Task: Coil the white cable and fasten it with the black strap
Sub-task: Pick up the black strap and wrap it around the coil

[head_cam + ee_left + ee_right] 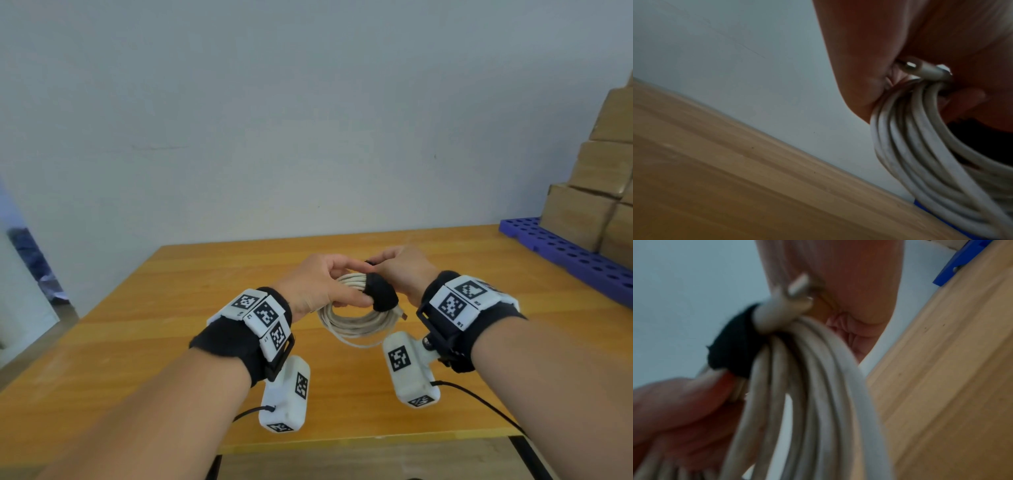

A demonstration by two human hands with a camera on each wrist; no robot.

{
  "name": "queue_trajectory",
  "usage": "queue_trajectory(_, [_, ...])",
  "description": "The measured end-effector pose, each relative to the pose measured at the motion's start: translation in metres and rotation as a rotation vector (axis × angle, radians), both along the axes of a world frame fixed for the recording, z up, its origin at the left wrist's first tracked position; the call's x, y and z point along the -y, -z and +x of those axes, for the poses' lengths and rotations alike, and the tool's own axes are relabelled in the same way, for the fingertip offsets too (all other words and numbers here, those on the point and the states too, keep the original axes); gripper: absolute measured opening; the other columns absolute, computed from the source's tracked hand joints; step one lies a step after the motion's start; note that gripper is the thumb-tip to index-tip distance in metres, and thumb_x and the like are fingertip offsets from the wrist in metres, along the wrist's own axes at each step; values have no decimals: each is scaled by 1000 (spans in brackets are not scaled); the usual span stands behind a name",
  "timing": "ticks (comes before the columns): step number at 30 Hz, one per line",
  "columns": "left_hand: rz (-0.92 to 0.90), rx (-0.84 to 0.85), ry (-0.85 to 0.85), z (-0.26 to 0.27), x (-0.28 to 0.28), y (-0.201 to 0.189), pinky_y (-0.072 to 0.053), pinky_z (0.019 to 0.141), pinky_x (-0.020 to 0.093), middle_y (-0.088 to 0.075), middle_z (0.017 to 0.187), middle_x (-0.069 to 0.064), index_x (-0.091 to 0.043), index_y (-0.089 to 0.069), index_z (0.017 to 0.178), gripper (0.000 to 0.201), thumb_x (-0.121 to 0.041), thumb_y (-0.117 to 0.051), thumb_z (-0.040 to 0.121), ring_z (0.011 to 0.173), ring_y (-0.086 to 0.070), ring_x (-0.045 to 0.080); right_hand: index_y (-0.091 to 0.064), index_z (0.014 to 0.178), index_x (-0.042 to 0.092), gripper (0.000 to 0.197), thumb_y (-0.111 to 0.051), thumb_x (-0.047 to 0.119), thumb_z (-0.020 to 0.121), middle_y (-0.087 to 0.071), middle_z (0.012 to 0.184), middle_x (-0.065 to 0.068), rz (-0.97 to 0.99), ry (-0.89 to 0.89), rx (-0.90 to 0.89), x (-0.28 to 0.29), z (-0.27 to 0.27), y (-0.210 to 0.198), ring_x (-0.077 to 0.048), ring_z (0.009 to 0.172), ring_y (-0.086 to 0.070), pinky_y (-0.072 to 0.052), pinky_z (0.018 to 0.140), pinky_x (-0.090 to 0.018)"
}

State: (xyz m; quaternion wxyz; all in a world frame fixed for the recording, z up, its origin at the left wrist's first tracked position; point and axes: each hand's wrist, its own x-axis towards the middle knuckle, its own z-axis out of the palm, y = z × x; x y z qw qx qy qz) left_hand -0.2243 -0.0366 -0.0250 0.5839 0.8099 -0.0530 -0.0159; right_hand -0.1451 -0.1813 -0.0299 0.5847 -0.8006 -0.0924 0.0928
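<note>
While we hold it up off the table, cable: the white cable is already wound into a round bundle of several loops, hanging between our two hands just above the table.
Strap: the black strap is wrapped round the top of the bundle, its loose end up by our right fingers; we cannot tell whether it is pressed closed.
Plugs: one metal plug sticks out on the right of the bundle; in the right wrist view a plug pokes out right beside the strap.
Left hand: our left hand has its fingers and thumb curled round the loops just left of the strap, pinching them together.
Right hand: our right hand pinches the strap's end at the top of the bundle.
Around us: a blue tray and stacked cardboard boxes sit at the table's far right, well apart from the work.
Risk: if our left pinch eases before the strap grips itself, we judge the stiff loops would spring apart and the wrap go slack.
Risk: the plug beside the strap could get caught under the wrap and keep it from closing flat.
</note>
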Motion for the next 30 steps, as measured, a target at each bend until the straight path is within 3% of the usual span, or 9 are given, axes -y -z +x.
queue_trajectory(5, [80, -45, 2, -1, -4, 4, -41, 52, 20, -61, 65, -2, -12, -71, 106, 30, -16, -77, 78, 55, -50, 9, -62, 76, 7, 17, -74, -5, 76, -67, 79, -12, 46, -17, -36, 3, 0, -2, -19, 67, -66, -55, 59, -24])
queue_trajectory(11, [296, -104, -20, -3, -4, 2, -40, 49, 17, -58, 62, -6, -12, -70, 109, 29, -28, -69, 85, 47, -49, 4, -62, 73, 8, 17, -75, -3, 76, -67, 76, -11, 26, 25, -16, -1, 1, 3, -25, 71, -68, -59, 74, -34])
queue_trajectory(14, [286, -117, -22, -2, -6, 2, -40, 52, 20, -57, 61, -3, -9, -70, 109, 30, -28, -67, 87, 47, -48, 6, -62, 72, 10, 17, -75, -1, 77, -67, 73, -9, 27, 44, 0, -2, 2, 2, -21, 67, -67, -58, 79, -35])
queue_trajectory(17, [289, -145, -26, -3, -9, 0, -39, 52, 19, -57, 61, -3, -10, -69, 109, 30, -32, -66, 87, 48, -47, 6, -63, 74, 13, 15, -75, 4, 79, -67, 72, -4, 10, 90, 43, 0, 6, -1, -15, 62, -65, -58, 79, -33])
queue_trajectory(21, [265, -180, -7, -3, -9, -7, -38, 51, 18, -56, 60, -4, -11, -69, 110, 31, -34, -63, 89, 48, -45, 7, -62, 73, 14, 17, -74, 3, 79, -67, 71, -4, 64, 165, 71, 7, 12, -9, -14, 59, -64, -58, 80, -34])
queue_trajectory(26, [401, -183, -47, 0, -8, -8, -36, 56, 24, -58, 64, -2, -17, -71, 103, 29, -41, -61, 89, 50, -47, 8, -67, 83, 12, 11, -75, 5, 78, -70, 76, -2, 34, 64, 139, 1, 8, -19, -11, 67, -68, -57, 73, -28])
queue_trajectory(30, [346, -176, -149, 2, -12, -3, -37, 58, 27, -55, 59, -2, -14, -71, 99, 24, -35, -66, 86, 52, -46, 12, -69, 87, 9, 13, -75, 3, 77, -71, 76, -1, 58, 4, 130, -1, 3, -22, -9, 67, -69, -58, 72, -27])
